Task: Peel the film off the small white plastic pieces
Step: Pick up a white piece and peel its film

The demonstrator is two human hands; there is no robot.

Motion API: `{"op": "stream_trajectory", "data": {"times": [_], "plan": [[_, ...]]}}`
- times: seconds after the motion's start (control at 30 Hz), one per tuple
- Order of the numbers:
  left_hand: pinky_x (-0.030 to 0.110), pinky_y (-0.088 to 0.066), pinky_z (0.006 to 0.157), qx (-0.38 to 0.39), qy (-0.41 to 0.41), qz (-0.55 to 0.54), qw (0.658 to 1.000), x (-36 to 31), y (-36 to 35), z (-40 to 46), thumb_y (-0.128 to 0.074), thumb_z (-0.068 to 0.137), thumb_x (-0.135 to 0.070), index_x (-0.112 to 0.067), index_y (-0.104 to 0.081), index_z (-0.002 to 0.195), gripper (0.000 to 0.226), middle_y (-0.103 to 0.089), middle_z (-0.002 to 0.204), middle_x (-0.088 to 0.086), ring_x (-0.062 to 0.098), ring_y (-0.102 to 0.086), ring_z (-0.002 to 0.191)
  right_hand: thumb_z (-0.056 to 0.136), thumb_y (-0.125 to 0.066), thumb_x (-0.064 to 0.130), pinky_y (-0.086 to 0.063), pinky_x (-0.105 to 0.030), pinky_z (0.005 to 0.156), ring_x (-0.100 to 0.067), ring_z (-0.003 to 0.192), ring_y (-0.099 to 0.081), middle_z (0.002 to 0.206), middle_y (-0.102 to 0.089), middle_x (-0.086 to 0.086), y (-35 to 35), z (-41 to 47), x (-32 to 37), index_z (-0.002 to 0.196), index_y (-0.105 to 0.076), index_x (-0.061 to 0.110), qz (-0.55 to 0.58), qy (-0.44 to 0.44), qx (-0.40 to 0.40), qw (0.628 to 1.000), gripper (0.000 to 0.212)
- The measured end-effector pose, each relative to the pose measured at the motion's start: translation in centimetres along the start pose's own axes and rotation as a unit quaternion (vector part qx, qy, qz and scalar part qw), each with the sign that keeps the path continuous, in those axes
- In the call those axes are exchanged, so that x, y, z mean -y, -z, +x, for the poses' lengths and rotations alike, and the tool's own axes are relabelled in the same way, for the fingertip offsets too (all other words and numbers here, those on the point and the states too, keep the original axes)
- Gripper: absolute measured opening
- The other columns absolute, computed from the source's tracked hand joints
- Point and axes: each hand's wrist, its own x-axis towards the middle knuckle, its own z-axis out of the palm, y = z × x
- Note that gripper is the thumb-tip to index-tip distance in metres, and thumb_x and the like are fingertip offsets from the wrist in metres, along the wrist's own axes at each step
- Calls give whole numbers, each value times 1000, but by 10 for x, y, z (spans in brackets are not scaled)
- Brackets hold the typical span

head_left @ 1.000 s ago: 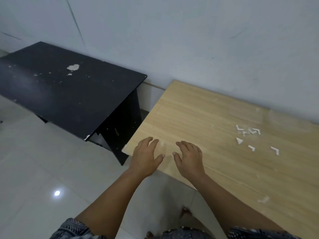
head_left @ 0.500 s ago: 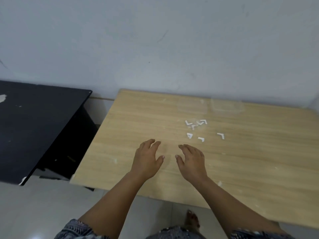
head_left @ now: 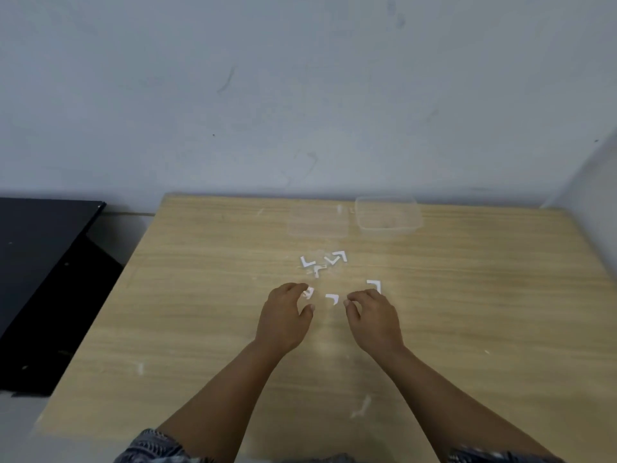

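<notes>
Head | left hand [head_left: 283, 317] fingers at white piece [head_left: 307, 292] | right hand [head_left: 374, 317] hovering

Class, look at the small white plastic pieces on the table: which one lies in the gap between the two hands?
The lone white L-shaped piece between the left hand and right hand. The others lie farther back in a cluster, by the left fingertips, or beyond the right hand.

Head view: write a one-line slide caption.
Left hand and right hand reach toward small white plastic pieces scattered on a wooden table.
</notes>
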Motion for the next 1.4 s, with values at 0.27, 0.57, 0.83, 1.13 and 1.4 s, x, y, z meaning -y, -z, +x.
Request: {"op": "stream_trajectory", "data": {"times": [0.27, 0.57, 0.83, 1.13, 1.4], "plan": [[28, -36, 103, 15, 47, -10, 999, -10, -22, 25, -63, 91, -29, -18, -56, 133, 44, -57, 133, 0, 20, -48, 125, 96, -57, 28, -50, -33, 76, -17, 87, -63, 98, -64, 2, 8, 40, -11, 102, -74, 20, 37, -20, 41, 998, 20], [28, -35, 102, 52, 44, 28, 997, 7, -26, 66, -60, 91, -29, -19, -56, 134, 44, -56, 135, 0, 19, -46, 125, 95, -58, 26, -47, -30, 72, -19, 86, -63, 96, -64, 1, -10, 81, -2, 103, -74, 22, 25, -56, 74, 995, 18], [30, -42, 94, 63, 15, 47, 997, 20, -33, 95, -62, 87, -24, -17, -65, 122, 36, -63, 118, 4, 23, -53, 111, 97, -53, 25, -41, -29, 68, -23, 89, -63, 100, -64, -2, -28, 122, 2, 109, -71, 22, -5, -91, 68, 994, 22], [34, -47, 82, 46, 0, 46, 998, 28, -38, 99, -67, 80, -22, -19, -71, 106, 26, -64, 104, 3, 23, -56, 98, 94, -52, 20, -44, -32, 69, -27, 89, -61, 109, -60, -7, -38, 141, 5, 106, -66, 14, -26, -170, 49, 984, 20], [17, -36, 88, 67, 17, 12, 998, 27, -29, 96, -61, 87, -21, -17, -64, 124, 37, -58, 118, -2, 16, -54, 109, 86, -57, 16, -48, -32, 67, -20, 78, -60, 87, -64, 1, -30, 135, 11, 88, -62, 20, 42, -207, 24, 977, 6]]}}
